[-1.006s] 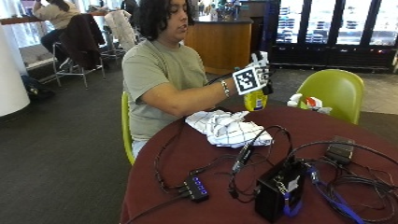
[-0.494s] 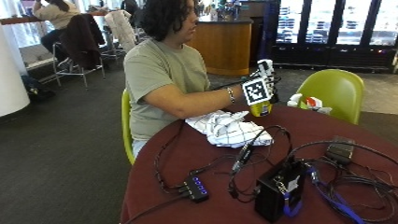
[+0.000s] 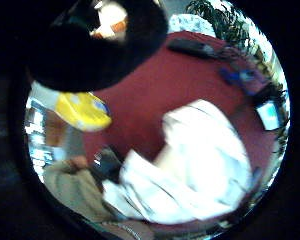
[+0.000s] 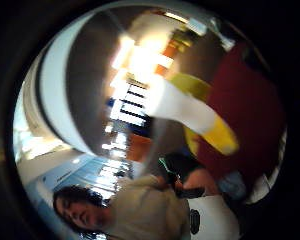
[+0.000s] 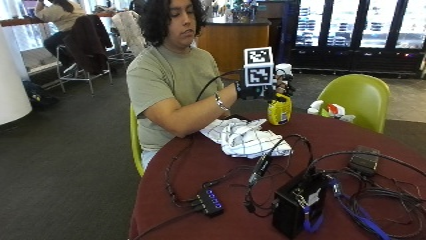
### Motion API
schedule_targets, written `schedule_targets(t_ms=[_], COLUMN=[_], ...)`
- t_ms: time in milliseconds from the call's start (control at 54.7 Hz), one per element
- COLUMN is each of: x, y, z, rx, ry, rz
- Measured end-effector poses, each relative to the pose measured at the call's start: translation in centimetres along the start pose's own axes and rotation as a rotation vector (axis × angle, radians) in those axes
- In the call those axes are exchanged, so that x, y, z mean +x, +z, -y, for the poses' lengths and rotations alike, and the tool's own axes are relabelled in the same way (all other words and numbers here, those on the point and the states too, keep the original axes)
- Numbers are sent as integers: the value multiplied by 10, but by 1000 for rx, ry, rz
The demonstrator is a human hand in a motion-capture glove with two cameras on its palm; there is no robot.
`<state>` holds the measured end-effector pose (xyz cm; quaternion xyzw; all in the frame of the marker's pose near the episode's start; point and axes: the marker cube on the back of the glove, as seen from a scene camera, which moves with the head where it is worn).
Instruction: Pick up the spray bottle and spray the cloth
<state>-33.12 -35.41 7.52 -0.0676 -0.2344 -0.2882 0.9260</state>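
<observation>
Round maroon table [image 5: 373,145], gloved right hand [image 5: 261,91] gripping the yellow plastic spray bottle [image 5: 279,109] aloft. Next, I'd say: aim at the crumpled white checked cloth [image 5: 245,137] and squeeze.

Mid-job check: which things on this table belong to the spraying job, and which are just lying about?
Job things:
right hand, gripping the bottle's top
yellow spray bottle
white checked cloth on the table

Lying about:
black box
small hub with cables
red-and-white item at the far edge
green chair
</observation>
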Motion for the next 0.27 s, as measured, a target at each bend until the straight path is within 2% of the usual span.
schedule_targets(t_ms=[73, 274], x=[6, 3], y=[-18, -40], z=[-16, -35], rx=[-58, -16], ry=[67, 61], rz=[-149, -199])
